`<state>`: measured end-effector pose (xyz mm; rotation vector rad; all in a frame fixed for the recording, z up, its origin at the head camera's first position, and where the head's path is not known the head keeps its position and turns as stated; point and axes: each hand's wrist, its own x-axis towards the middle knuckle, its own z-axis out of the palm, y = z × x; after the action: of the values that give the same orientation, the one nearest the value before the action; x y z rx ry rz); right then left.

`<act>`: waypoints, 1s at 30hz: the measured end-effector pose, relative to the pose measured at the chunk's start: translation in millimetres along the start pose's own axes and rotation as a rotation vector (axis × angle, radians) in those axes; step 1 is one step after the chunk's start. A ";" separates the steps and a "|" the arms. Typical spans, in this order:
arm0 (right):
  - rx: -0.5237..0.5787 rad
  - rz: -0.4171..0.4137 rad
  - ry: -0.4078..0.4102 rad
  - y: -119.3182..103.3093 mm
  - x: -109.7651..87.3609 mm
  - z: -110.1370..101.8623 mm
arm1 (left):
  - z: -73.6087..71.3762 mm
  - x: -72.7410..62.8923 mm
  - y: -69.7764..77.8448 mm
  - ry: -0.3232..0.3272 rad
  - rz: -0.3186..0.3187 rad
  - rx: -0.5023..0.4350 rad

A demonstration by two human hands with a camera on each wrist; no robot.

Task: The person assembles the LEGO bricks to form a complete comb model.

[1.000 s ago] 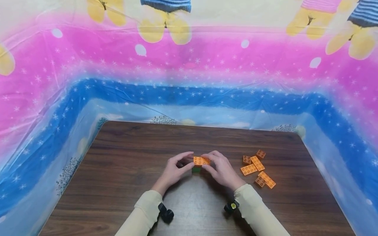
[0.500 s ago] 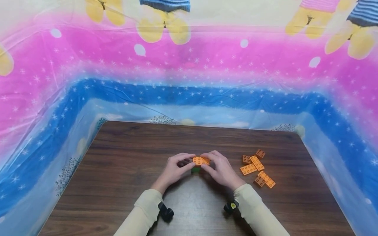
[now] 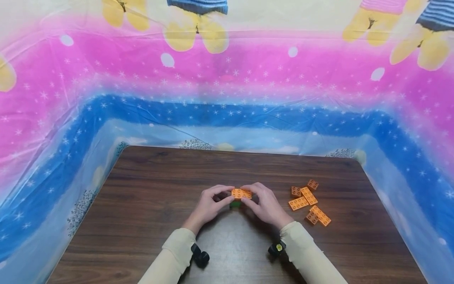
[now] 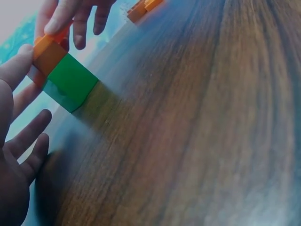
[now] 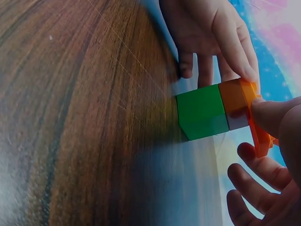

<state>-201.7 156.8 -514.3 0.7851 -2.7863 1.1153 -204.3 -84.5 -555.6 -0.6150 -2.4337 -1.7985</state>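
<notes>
The left hand (image 3: 209,203) and right hand (image 3: 266,205) pinch the orange top bricks (image 3: 241,193) from either side, above a green block (image 5: 202,113) standing on the worktop (image 3: 159,169). The bricks look light, stiff and hard to damage; their flat sides should suit fingertips. Loose orange bricks (image 3: 298,203) lie rightward on the wood-grain surface; a printed cloth (image 3: 227,114) hangs behind.

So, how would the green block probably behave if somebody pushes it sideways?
The green block would likely slide rather than roll, since its faces are flat. It is probably stiff, judging by its straight edges. It might tip towards the right hand, because the orange plate above overhangs on that side.
</notes>
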 end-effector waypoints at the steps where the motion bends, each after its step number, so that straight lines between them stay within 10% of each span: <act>1: -0.002 -0.003 0.002 0.2 0.0 0.1 | -0.2 0.1 0.0 -0.002 -0.006 0.002; 17: -0.003 -0.025 0.007 2.0 -2.9 -1.2 | 4.8 -0.5 3.0 0.017 -0.037 -0.038; 25: -0.018 0.009 0.058 5.5 -13.6 -11.1 | 1.7 -4.1 30.4 0.022 -0.046 -0.045; 30: -0.029 0.017 0.081 7.2 -24.0 -19.1 | 5.0 -2.1 14.5 0.025 -0.063 -0.044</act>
<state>-186.9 184.3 -509.9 0.6979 -2.7414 1.0808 -196.4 -77.0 -544.7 -0.5213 -2.4302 -1.8758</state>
